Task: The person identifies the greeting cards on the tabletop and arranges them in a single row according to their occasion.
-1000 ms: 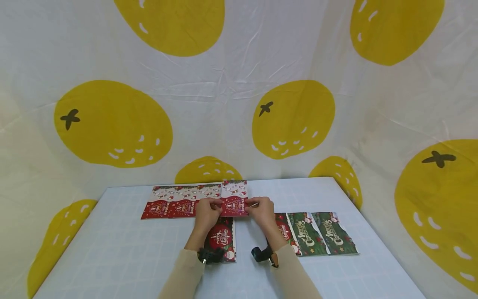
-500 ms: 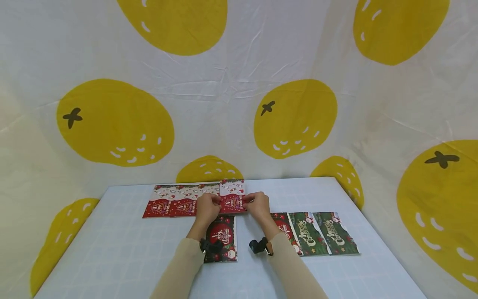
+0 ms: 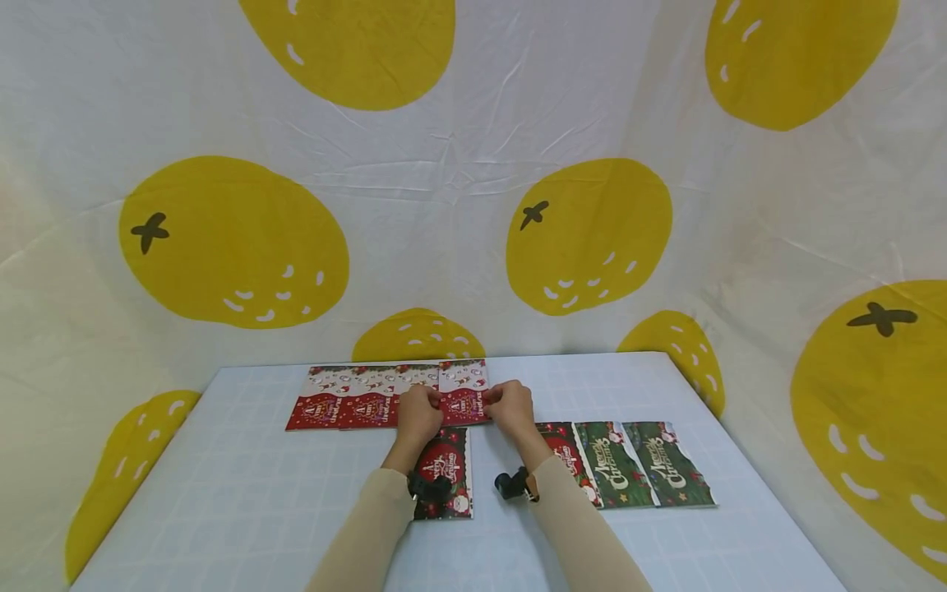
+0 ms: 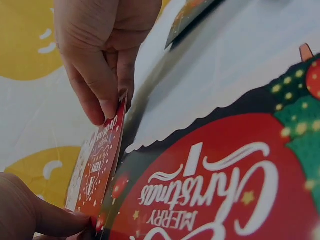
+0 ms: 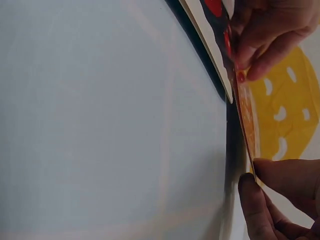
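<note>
My left hand pinches the lower left edge of a red and white Christmas card. On its opposite edge, the thumb and fingers of my right hand pinch the card as well. In the left wrist view, the card stands tilted between my left hand and right hand. Matching cards lie side by side immediately to its left. A dark card with a red ornament lies below the held card, partly covered by my left hand and wrist.
To the right lie another red ornament card and two green Christmas cards, in a row. A pale table bears them all. Behind its far edge hangs a white cloth printed with yellow fruit.
The held card's lower edge looked slightly raised half a second ago and now sits lower, level with the row. Both hands keep their grip, and the view has shifted slightly.
</note>
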The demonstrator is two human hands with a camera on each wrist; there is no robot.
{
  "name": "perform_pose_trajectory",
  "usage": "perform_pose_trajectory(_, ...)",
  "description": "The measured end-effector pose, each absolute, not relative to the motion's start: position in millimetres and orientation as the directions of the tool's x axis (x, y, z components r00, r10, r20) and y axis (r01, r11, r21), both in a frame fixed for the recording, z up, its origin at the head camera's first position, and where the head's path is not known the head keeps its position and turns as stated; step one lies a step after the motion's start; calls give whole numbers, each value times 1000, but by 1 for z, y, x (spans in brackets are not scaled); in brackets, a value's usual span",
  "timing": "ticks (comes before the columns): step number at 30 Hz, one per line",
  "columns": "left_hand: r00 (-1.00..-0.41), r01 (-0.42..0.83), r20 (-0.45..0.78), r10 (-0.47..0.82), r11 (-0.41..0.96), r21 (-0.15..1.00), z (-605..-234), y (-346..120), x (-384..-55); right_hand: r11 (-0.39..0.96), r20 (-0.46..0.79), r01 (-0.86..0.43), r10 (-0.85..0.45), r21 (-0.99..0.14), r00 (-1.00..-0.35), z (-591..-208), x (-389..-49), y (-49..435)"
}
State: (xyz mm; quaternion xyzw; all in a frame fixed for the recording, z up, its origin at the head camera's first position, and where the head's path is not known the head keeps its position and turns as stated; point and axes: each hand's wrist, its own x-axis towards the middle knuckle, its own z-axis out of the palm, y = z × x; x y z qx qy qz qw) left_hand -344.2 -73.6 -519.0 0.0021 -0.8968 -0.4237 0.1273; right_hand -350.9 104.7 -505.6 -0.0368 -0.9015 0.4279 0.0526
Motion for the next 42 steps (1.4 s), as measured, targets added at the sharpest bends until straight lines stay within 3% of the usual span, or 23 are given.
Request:
perform_pose_trajectory(14,-959,128,261,-113,646,752,-527,-72,-344,643,59,38,129,-765,-990,-513,-354,101)
perform_pose_trajectory(42,-991,26,106,-82,660,751,-516,-70,-345,692,-2,89,125,-716,-992,-509,-356,97)
